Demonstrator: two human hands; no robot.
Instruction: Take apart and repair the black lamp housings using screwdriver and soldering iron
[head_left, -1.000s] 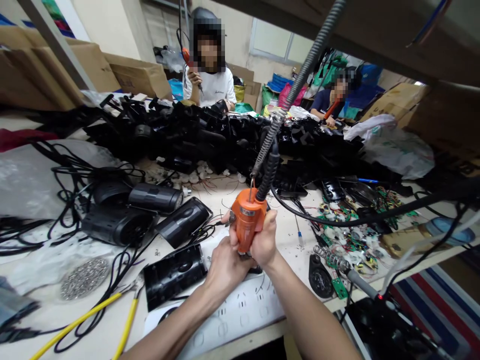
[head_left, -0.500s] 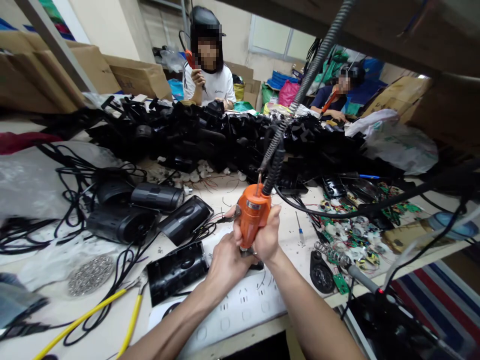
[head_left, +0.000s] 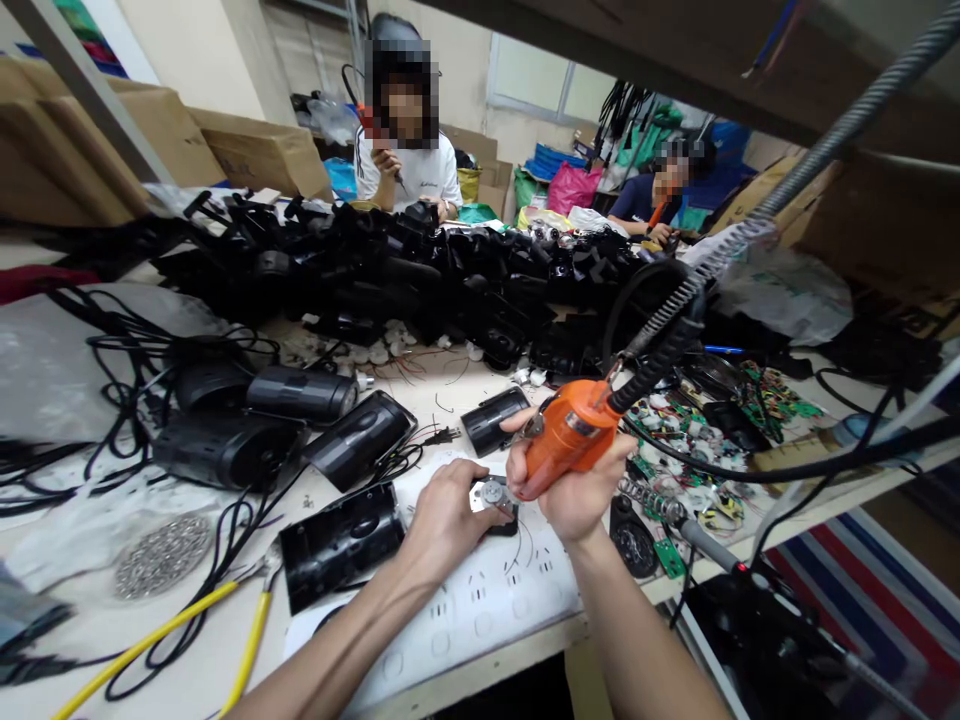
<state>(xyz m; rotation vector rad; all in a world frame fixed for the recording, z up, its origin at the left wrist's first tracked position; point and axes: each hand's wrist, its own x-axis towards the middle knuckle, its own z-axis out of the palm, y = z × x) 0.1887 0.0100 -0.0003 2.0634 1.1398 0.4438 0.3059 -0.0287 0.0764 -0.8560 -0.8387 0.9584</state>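
Note:
My right hand (head_left: 581, 500) is wrapped round an orange electric screwdriver (head_left: 566, 435), which tilts up to the right and hangs from a coiled spring (head_left: 675, 300). My left hand (head_left: 450, 510) pinches a small round metal part, perhaps a motor (head_left: 492, 493), between thumb and fingers. Thin wires trail from beneath that part, over a white panel with slots (head_left: 517, 590). Left of my left hand lies a black plastic housing (head_left: 345, 545). Another black housing (head_left: 491, 420) sits just beyond my hands. The screwdriver's tip is hidden behind my right hand.
Yellow-handled pliers (head_left: 247, 650) and a pile of small screws (head_left: 165, 555) lie at left. Circuit boards (head_left: 675, 420) and a soldering iron (head_left: 709, 550) are at right. Black parts (head_left: 360, 260) heap across the back. Two people (head_left: 409, 175) sit opposite, holding similar orange tools.
The screwdriver has swung up and to the right in my right hand, away from my left hand. The round metal part and the black housing behind it now show.

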